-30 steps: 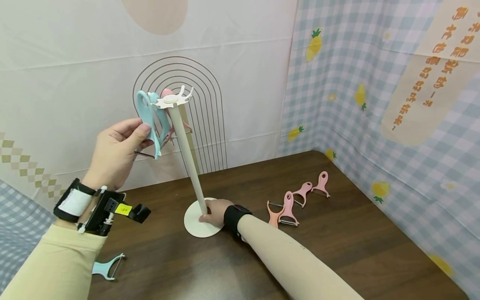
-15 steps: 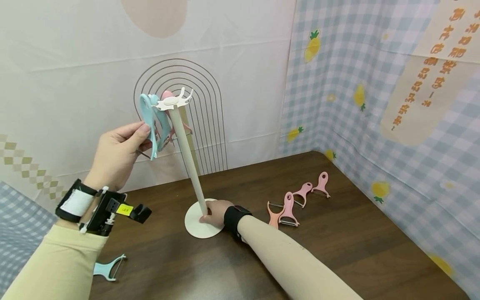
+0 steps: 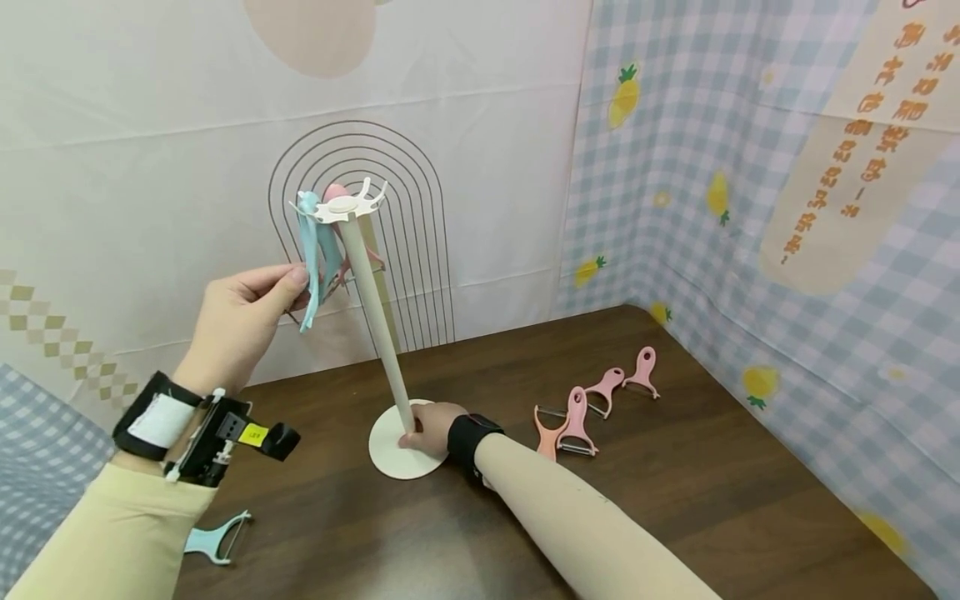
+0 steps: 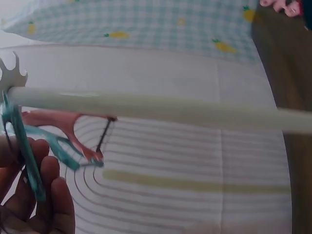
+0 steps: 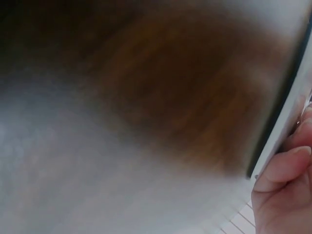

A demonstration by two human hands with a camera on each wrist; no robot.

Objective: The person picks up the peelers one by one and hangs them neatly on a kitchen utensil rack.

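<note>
A white stand has a pole, a round base and a hook ring on top. My left hand pinches a light-blue peeler between thumb and fingers, its top end at a hook on the ring's left side. Just behind it hangs another blue peeler. Beside that a pink peeler hangs from the ring too. Low down, my right hand grips the stand at its base, thumb by the pole's foot; fingers at the base edge show in the right wrist view.
Right of the stand, several pink peelers and an orange peeler lie on the brown table. Near the left sleeve lies a blue peeler. A white cloth and a checked cloth stand behind.
The held blue peeler has moved slightly right and down, from beside the ring to a hook on it, and turned more edge-on. The left hand moved with it; the right hand stays put.
</note>
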